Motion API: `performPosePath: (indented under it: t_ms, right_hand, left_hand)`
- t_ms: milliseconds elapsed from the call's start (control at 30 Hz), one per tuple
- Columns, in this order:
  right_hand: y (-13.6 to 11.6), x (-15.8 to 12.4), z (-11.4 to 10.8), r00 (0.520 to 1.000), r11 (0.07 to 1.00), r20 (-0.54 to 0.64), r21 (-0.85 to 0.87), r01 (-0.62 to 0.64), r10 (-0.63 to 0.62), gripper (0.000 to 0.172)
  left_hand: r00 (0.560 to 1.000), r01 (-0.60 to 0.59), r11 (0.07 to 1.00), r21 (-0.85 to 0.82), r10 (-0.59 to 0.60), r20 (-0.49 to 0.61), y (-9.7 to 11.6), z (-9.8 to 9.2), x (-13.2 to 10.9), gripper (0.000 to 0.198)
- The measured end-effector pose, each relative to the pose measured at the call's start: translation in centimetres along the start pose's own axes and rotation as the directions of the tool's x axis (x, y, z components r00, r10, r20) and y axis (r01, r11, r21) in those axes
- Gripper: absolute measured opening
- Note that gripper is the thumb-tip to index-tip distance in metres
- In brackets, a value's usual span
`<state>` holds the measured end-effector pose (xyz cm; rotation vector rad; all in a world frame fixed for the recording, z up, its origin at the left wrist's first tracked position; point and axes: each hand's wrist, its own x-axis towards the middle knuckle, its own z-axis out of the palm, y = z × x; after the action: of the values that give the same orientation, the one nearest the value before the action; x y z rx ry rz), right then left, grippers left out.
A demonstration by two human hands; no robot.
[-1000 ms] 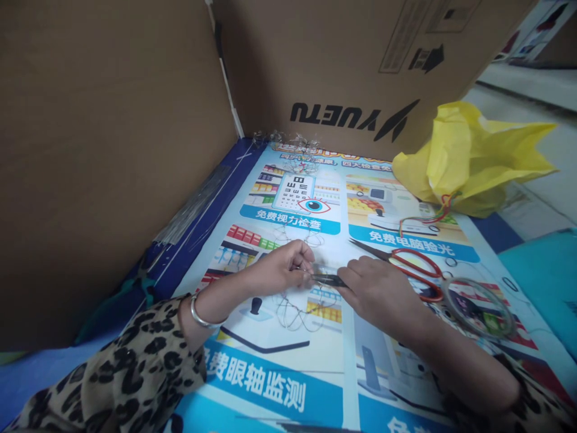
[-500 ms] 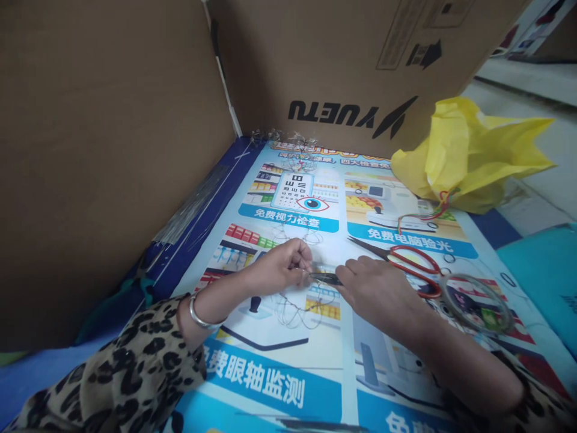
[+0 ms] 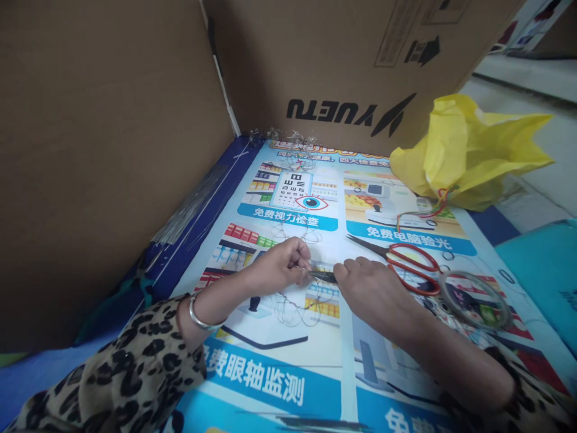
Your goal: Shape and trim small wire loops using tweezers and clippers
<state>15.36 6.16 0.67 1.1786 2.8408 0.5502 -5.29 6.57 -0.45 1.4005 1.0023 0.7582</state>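
Observation:
My left hand (image 3: 286,264) is closed, pinching thin wire in front of me. Loops of this wire (image 3: 297,310) hang below and lie above the fingers in flower-like shapes. My right hand (image 3: 367,288) is wrapped round a pair of pliers (image 3: 323,276), whose dark, narrow jaws reach left to the wire at my left fingertips. The pliers' handles are hidden inside my palm. Just beyond my right hand lie scissors (image 3: 415,264) with red handles, and a clear roll of tape (image 3: 475,300) rests beside them.
A printed poster (image 3: 315,361) covers the work surface. Cardboard walls (image 3: 351,54) rise at the left and back. Straight wires (image 3: 189,204) lie along the left side, with more wire shapes (image 3: 288,141) at the back. A yellow bag (image 3: 473,150) stands at the right, near a turquoise packet (image 3: 545,270).
My right hand has shifted slightly left, still gripping the pliers. My left hand stays almost in place on the wire. The whole view has moved a little.

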Motion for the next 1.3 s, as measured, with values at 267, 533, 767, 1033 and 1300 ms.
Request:
performPosePath:
  t_ms: [267, 533, 767, 1033, 1300]
  right_hand:
    - [0.0, 0.0, 0.4, 0.999, 1.0, 0.033, -0.012, -0.009, 0.009, 0.014]
    - [0.1, 0.2, 0.2, 0.999, 1.0, 0.034, -0.017, 0.007, -0.006, 0.015]
    - [0.1, 0.1, 0.2, 1.0, 1.0, 0.031, 0.012, -0.004, 0.003, 0.014]
    - [0.3, 0.1, 0.6, 0.999, 0.996, 0.029, 0.089, -0.031, 0.028, 0.009]
    - [0.7, 0.3, 0.3, 0.999, 0.987, 0.039, 0.16, -0.02, 0.014, 0.014]
  left_hand:
    - [1.0, -0.011, 1.0, 0.009, 0.011, -0.012, -0.2, 0.1, 0.1, 0.023]
    - [0.999, -0.021, 1.0, 0.003, 0.021, -0.026, -0.2, 0.1, 0.2, 0.022]
    - [1.0, -0.001, 1.0, -0.013, 0.0, -0.017, -0.1, 0.0, 0.2, 0.022]
    - [0.999, 0.025, 0.993, -0.118, -0.02, 0.047, 0.4, -0.2, 0.0, 0.022]
    - [0.994, 0.037, 0.982, -0.187, -0.016, 0.111, 0.8, -0.4, -0.1, 0.02]
